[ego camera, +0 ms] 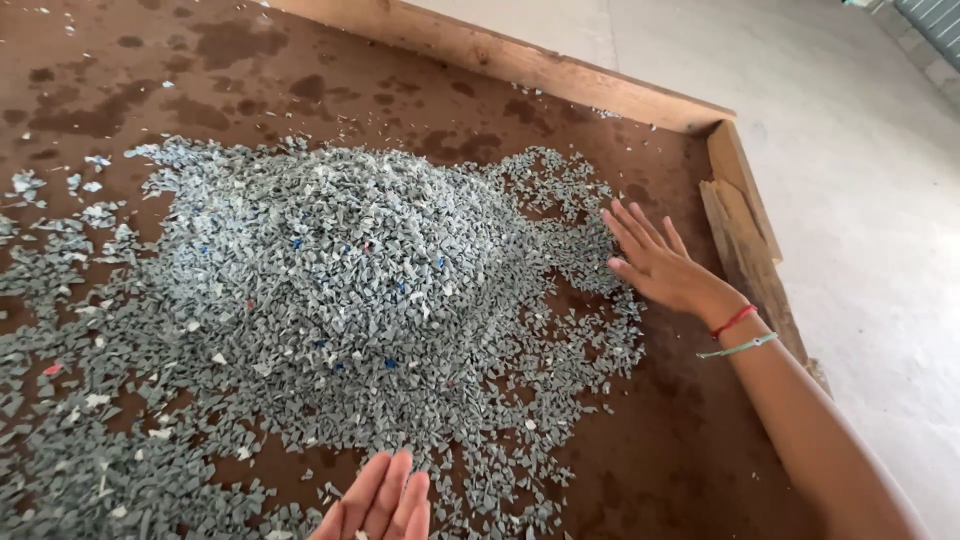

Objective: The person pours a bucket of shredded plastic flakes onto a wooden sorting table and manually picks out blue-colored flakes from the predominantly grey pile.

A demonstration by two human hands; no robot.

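Your right hand (660,262) lay flat and open at the far right edge of the grey plastic flake pile (345,265), fingers spread and palm turned toward the heap, a pose suited to walling in the loose scatter. Your left hand (382,503) sat low at the near edge, also open, palm up with fingers together like a scoop, holding nothing you could call a grip. The pile sat heaped mid-tabletop (690,470), kept in by the wooden rim (520,62).
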